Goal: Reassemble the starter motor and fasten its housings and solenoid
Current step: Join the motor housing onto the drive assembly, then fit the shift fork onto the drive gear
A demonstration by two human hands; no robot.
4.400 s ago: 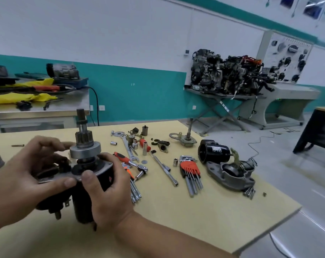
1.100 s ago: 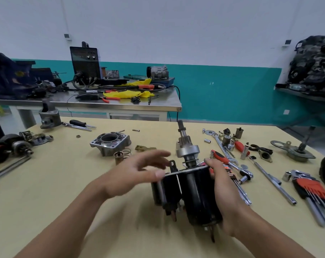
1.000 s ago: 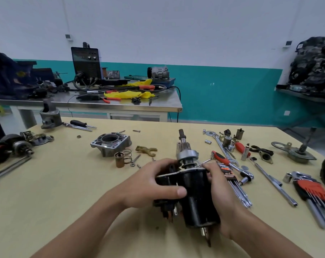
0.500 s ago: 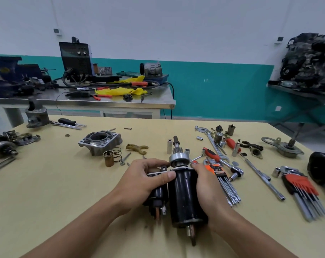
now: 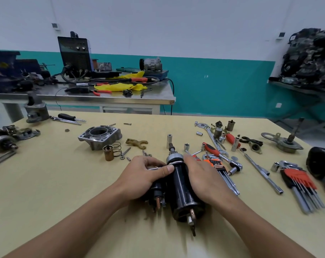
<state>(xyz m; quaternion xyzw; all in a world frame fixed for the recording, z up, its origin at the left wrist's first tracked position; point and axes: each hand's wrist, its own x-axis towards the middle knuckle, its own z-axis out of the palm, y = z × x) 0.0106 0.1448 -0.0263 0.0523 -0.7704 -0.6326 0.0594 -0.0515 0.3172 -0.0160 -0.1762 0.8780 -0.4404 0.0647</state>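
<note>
The black starter motor (image 5: pixel 180 189) lies tilted low over the table, pinion shaft (image 5: pixel 172 147) pointing away from me. Its black solenoid (image 5: pixel 157 190) sits on the left side, copper terminal facing me. My left hand (image 5: pixel 143 175) grips the solenoid side, thumb across the metal plate near the top. My right hand (image 5: pixel 202 175) wraps the motor body from the right. A grey aluminium housing (image 5: pixel 100 135) rests farther left on the table, beside a brass plunger (image 5: pixel 108 153) with its spring (image 5: pixel 117 149) and a tan shift fork (image 5: pixel 136 142).
Sockets, a ratchet (image 5: pixel 221 155), a long extension bar (image 5: pixel 260 172) and red hex key sets (image 5: pixel 299 181) litter the table on the right. Another black motor part (image 5: pixel 320 162) sits at the right edge. Loose bolts (image 5: pixel 125 152) lie ahead of my hands. A steel bench (image 5: pixel 83 95) stands behind.
The motor has been lowered and tipped from upright to nearly lying on the table. My left hand, apart from it a second ago, now grips its solenoid side.
</note>
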